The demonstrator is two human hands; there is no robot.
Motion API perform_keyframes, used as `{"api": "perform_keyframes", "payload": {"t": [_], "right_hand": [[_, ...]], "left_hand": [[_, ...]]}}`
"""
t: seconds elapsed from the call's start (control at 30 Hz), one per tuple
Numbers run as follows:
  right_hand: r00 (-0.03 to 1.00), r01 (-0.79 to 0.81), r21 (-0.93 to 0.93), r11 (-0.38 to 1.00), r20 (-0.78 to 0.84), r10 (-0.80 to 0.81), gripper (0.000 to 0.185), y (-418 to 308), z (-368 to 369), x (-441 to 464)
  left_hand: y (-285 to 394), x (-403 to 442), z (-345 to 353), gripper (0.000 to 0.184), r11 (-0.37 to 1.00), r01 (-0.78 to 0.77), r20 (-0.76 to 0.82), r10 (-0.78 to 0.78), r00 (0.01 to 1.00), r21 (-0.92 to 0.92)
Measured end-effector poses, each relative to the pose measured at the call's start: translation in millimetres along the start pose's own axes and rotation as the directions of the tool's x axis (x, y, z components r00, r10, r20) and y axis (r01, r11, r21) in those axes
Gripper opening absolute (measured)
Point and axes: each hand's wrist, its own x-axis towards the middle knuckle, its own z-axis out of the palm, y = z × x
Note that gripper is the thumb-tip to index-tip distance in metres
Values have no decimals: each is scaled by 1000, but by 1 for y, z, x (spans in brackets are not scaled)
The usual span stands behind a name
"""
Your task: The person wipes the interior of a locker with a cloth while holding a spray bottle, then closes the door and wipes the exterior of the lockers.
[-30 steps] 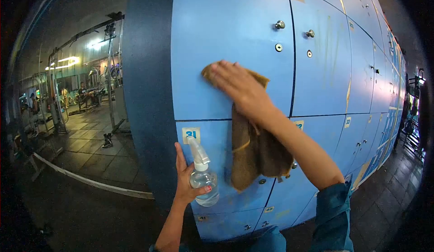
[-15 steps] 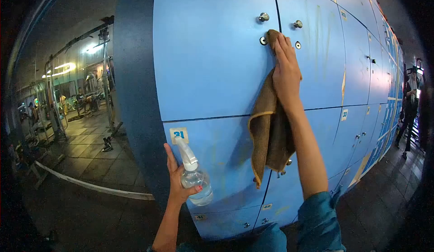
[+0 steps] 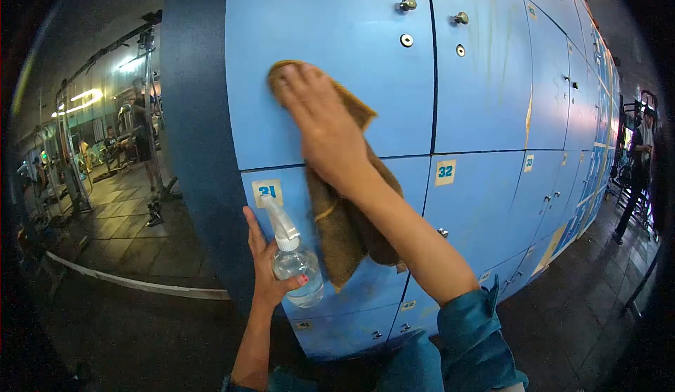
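Observation:
My right hand presses a brown cloth with a yellow-stitched edge flat against a blue locker door. Its fingers lie over the folded top of the cloth, and the rest hangs down across the door below. My left hand grips a clear spray bottle with a white trigger head, thumb across its front. Clear liquid shows inside. The bottle is upright, slightly tilted, in front of the locker door marked 31. Part of the left fingers is hidden behind the bottle.
Metal knobs and keyholes stick out along the locker doors. The locker row runs off to the right, where a person stands. At left, gym equipment appears beyond a pale floor strip.
My right hand has moved the cloth left and down, from beside the keyhole to the left part of the upper door. The left hand still holds the bottle.

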Motion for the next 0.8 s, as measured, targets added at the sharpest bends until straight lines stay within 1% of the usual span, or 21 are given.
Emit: {"api": "perform_keyframes", "payload": {"t": [0.03, 0.1, 0.2, 0.23, 0.33, 0.4, 0.43, 0.47, 0.53, 0.6, 0.7, 0.77, 0.8], "right_hand": [[999, 40, 36, 999, 6, -40, 48, -7, 7, 3], [992, 122, 106, 987, 13, -124, 46, -17, 17, 8], [952, 288, 147, 946, 57, -299, 45, -26, 17, 3], [941, 282, 218, 934, 130, -314, 44, -27, 12, 1], [895, 346, 284, 894, 187, -406, 43, -11, -2, -9], [885, 370, 240, 897, 204, -419, 42, 6, -16, -17], [879, 383, 218, 898, 213, -427, 42, 17, -24, -21], [899, 358, 172, 918, 203, -388, 42, 28, -31, -23], [934, 301, 82, 950, 178, -311, 40, 53, -46, -27], [971, 213, -13, 977, 117, -210, 41, 89, -54, -32], [1000, -26, -162, 986, -7, 25, 50, 119, -72, -27], [979, -191, -251, 949, -115, 166, 54, 125, -73, -24], [971, -222, -245, 944, -146, 190, 55, 124, -69, -21]], "left_hand": [[1, 0, 1, 90, 999, 5, -6, -5, 1000, -34], [-1, -1, 0, 91, 1000, 6, 2, -6, 1000, -19], [2, -1, -2, 91, 1000, 30, 14, -30, 999, 8], [3, -1, -3, 92, 999, 42, 18, -42, 999, 18], [3, -1, -3, 93, 998, 59, 18, -59, 998, 22], [0, -5, -4, 93, 993, 115, 32, -115, 993, 6], [0, -5, -3, 92, 993, 116, 31, -116, 993, 9], [0, -4, -3, 92, 993, 117, 30, -117, 993, 11], [3, -2, -2, 92, 997, 68, 14, -69, 998, 39], [0, -2, 0, 92, 998, 67, 12, -68, 998, 11], [3, 0, 0, 92, 999, 46, 6, -46, 999, -23], [4, 0, 0, 91, 999, 31, 6, -31, 1000, -26], [2, 0, -1, 91, 1000, 25, 8, -24, 1000, -19]]}}
